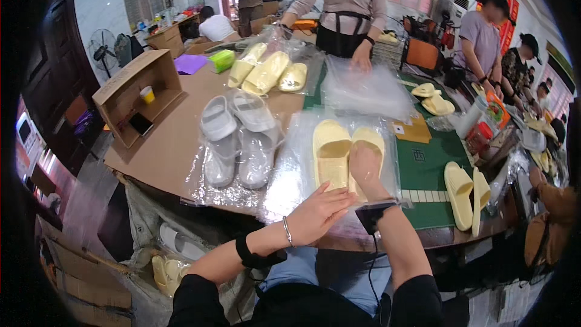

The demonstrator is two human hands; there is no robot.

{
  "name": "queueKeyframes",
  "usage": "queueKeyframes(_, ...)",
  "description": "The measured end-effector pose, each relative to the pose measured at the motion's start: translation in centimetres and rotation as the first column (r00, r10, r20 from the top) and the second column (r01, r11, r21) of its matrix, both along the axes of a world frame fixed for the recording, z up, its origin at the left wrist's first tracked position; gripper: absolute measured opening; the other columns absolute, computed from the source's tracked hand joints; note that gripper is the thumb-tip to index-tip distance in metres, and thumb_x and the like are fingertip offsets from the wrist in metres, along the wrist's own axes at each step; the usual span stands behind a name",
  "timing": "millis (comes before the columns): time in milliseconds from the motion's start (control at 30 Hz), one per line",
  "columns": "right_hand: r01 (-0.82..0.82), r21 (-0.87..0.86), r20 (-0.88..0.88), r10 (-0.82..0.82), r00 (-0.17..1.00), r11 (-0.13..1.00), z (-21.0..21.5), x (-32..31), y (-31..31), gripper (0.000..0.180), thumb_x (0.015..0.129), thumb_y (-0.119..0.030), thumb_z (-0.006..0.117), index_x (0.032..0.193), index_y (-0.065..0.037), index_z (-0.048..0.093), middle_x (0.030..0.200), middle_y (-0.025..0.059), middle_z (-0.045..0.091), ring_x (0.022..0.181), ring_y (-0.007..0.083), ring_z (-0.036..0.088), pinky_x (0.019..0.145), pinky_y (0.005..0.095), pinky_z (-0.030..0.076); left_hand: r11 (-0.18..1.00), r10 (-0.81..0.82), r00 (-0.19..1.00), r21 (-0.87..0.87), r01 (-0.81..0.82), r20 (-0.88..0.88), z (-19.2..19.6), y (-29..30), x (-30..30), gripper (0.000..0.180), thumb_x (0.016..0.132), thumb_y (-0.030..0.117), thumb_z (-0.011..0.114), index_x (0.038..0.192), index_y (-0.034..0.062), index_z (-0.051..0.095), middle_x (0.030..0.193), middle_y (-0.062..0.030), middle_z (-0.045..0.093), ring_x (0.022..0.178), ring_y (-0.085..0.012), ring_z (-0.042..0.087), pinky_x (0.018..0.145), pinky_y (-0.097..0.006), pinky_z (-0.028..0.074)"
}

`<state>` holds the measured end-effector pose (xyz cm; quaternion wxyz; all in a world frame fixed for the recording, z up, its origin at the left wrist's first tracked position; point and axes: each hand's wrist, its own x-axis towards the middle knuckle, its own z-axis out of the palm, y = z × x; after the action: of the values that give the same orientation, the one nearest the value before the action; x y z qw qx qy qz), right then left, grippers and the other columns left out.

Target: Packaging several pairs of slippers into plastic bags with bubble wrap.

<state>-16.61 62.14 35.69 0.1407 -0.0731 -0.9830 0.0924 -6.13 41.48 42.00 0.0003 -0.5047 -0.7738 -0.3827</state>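
Just beyond my unclenched left hand (321, 207) sit yellow slippers (331, 145); my right hand (365, 165) (grip hidden, I cannot tell) reaches into the right one.

Pale yellow slippers (331, 145) show at our fingers (339, 195) as we wear black sleeves (196, 300) and light blue jeans (296, 266). Left of the fingers, white slippers (218, 120) stand out against brown worktop (172, 148); to the fingers' right, a green mat (423, 172) bears a white band (423, 196) crossed by dark lines.
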Motion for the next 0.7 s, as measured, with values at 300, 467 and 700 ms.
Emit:
queueKeyframes(300,-0.589,-0.645,0.047,0.795,0.605,0.487,6.6,20.3,0.8,0.039,0.080,-0.017,0.068,0.113,0.001,0.057,0.121,0.0199,0.055,0.116,0.0337,0.049,0.095,0.0404,0.041,0.794,0.450,0.763,0.184,-0.580,0.465,-7.2,-5.4,-1.8,0.050,0.087,0.022,0.060,0.129,0.0001,0.044,0.124,-0.0171,0.047,0.110,-0.0281,0.050,0.093,-0.037,0.041)
queueKeyframes(467,-0.104,-0.802,0.150,0.366,0.919,0.589,11.8,20.5,7.6,0.016,0.084,-0.014,0.062,0.093,0.000,0.065,0.085,0.0103,0.067,0.074,0.0225,0.063,0.070,0.0273,0.049,0.828,0.279,0.236,-0.109,-0.550,0.931,-4.7,-7.4,-3.7,0.043,0.090,0.025,0.051,0.126,0.0033,0.040,0.106,-0.0127,0.059,0.068,-0.0194,0.062,0.052,-0.028,0.047)
queueKeyframes(700,0.080,-0.397,0.252,0.025,0.967,0.914,2.2,15.3,12.6,0.057,0.090,-0.052,0.040,0.095,0.000,0.062,0.093,0.0242,0.062,0.092,0.0424,0.058,0.080,0.0434,0.046,0.850,0.352,0.136,-0.256,-0.461,0.926,-5.3,-6.6,-4.1,0.034,0.091,0.036,0.051,0.094,0.0036,0.060,0.070,-0.0094,0.064,0.044,-0.0126,0.050,0.043,-0.024,0.039)
